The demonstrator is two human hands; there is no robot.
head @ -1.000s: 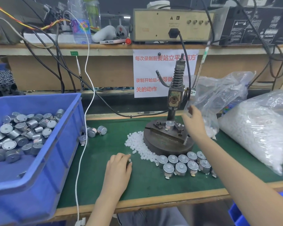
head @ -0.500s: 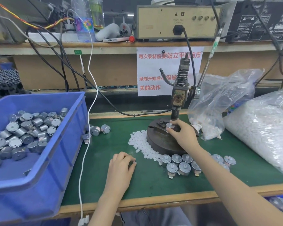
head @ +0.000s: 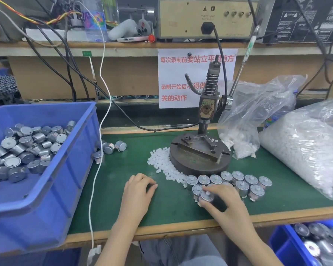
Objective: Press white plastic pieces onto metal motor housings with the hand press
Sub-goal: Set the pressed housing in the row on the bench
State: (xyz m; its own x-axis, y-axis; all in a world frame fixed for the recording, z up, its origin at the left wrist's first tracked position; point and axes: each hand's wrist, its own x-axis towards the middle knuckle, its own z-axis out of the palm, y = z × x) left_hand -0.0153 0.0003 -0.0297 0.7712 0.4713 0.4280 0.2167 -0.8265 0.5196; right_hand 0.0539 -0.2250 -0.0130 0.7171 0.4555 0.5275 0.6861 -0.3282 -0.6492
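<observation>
Motor housing point(head: 205, 196), silver can with a small white piece on top, is pinched upright in the right hand point(head: 226, 205). It sits on the mat at 6 o'clock from the hand press point(head: 207, 108), against the finished motors point(head: 238, 181). About a dozen are capped there. The press fixture is empty and nothing is loaded. The blue bin point(head: 37, 160) at 9 o'clock holds dozens uncapped, so probably early in the batch. Left hand point(head: 138, 191) is curled at 7 o'clock by the loose white pieces point(head: 161, 166). Can't tell if it pinches one.
</observation>
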